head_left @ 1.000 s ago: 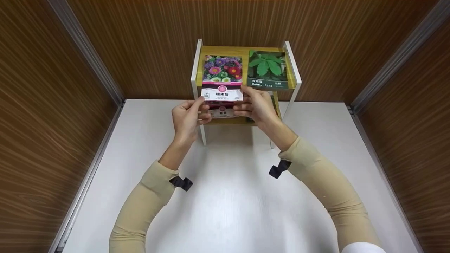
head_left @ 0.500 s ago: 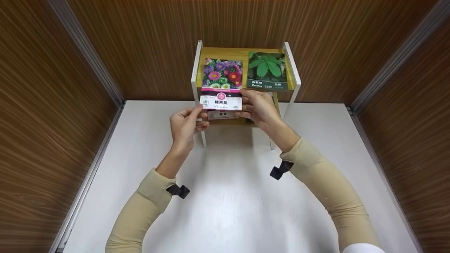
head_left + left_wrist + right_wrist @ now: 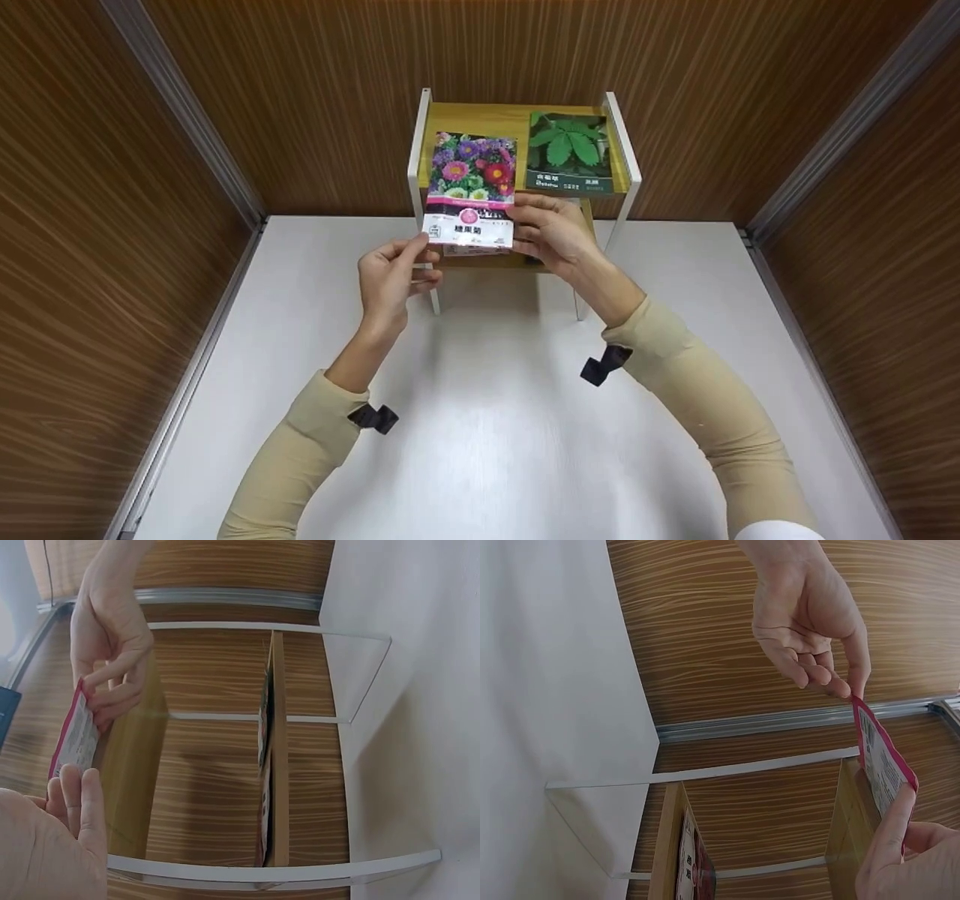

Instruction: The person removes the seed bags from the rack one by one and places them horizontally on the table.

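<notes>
In the head view a seed packet [image 3: 469, 169] with pink, purple and red flowers overlaps the front of the upper shelf board [image 3: 480, 114]. My left hand [image 3: 386, 289] pinches its lower left corner between thumb and fingers. On the opposite side, my right hand [image 3: 559, 232] grips the lower right edge. Both wrist views show the packet's pale printed back [image 3: 76, 739] with a pink border, tilted off the board. A second seed packet [image 3: 568, 150], green with a leaf picture, lies to the right on the same board.
A small two-tier rack with white side frames [image 3: 624, 142] stands against the wood-grain back wall [image 3: 517, 45]. More packets [image 3: 690, 859] lie on its lower board [image 3: 667, 840], mostly hidden in the head view. The white table [image 3: 480, 405] stretches in front, between wood-grain side walls.
Both hands have drawn the flower packet toward me, down in the head view, and it covers more of the lower shelf. The green packet stays where it was.
</notes>
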A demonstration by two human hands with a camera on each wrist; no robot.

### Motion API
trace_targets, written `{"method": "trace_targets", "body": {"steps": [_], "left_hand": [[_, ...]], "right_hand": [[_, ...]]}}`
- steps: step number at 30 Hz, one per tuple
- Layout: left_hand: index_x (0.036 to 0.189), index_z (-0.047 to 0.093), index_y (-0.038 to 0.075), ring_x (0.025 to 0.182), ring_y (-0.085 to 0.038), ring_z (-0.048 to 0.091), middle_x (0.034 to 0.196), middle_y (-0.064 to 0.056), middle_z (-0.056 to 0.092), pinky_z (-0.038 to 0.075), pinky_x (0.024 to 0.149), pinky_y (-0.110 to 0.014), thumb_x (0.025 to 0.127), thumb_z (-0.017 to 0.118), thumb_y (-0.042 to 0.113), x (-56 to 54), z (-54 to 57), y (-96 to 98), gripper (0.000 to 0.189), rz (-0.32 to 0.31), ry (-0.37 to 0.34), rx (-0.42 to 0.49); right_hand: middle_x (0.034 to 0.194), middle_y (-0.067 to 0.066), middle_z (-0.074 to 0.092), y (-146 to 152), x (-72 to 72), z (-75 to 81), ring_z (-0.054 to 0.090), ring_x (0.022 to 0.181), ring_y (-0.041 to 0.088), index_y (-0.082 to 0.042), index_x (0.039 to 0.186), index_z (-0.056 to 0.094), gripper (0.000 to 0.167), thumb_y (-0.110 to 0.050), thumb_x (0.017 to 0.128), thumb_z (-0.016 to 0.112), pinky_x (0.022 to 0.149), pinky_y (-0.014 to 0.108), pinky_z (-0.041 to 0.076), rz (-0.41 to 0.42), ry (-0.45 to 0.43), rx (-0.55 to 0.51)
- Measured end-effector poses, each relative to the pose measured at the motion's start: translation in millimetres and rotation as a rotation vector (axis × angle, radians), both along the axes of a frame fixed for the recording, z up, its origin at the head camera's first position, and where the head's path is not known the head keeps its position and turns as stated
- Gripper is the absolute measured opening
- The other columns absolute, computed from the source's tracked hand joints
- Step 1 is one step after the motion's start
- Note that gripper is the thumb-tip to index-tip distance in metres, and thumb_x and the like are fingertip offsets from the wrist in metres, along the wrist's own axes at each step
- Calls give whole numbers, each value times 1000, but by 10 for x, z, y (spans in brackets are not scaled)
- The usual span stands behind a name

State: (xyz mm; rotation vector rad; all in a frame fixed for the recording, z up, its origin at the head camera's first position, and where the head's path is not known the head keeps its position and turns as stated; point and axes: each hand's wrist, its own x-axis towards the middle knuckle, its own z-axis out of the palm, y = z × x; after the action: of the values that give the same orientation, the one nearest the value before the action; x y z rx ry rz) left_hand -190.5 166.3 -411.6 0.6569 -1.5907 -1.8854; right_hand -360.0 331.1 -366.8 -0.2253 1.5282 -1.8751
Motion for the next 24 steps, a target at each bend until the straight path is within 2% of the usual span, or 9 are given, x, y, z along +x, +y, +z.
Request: {"method": "trace_targets", "body": {"steps": [4,9,13,18,24], "left_hand": [[111,73,0,66,-17,77,100,-14,78,68,65,-31,104,66,31,10,23,-29,33,-15,-15,22],[120,70,0,75,-21,77,108,-12,73,68,67,-32,105,64,35,-13,63,-113,39,-46,-41,35],[121,68,3,83,-22,75,114,-10,71,69,72,-33,105,64,34,-45,91,-197,36,-108,-48,50],[123,67,7,85,-21,72,118,-9,69,69,76,-33,103,66,31,-85,132,-288,31,-186,-74,75],[130,67,6,81,-20,74,115,-8,72,68,71,-29,101,69,27,-138,150,-362,36,-264,-92,45]], "right_hand": [[98,5,76,18,13,-6,72,72,12,-9,120,71,19,-9,101,70,61,24,64,0,13,8],[103,5,73,62,36,-22,69,72,12,-11,121,70,19,-10,102,68,60,24,64,17,25,16],[103,3,70,105,59,-28,67,72,12,-12,122,70,20,-9,103,67,61,24,63,31,27,22],[107,4,72,163,78,-53,71,77,14,-14,123,70,20,-10,103,66,66,28,67,38,31,42],[104,3,71,213,96,-110,71,74,12,-13,119,69,18,-6,102,67,67,30,68,45,42,11]]}}
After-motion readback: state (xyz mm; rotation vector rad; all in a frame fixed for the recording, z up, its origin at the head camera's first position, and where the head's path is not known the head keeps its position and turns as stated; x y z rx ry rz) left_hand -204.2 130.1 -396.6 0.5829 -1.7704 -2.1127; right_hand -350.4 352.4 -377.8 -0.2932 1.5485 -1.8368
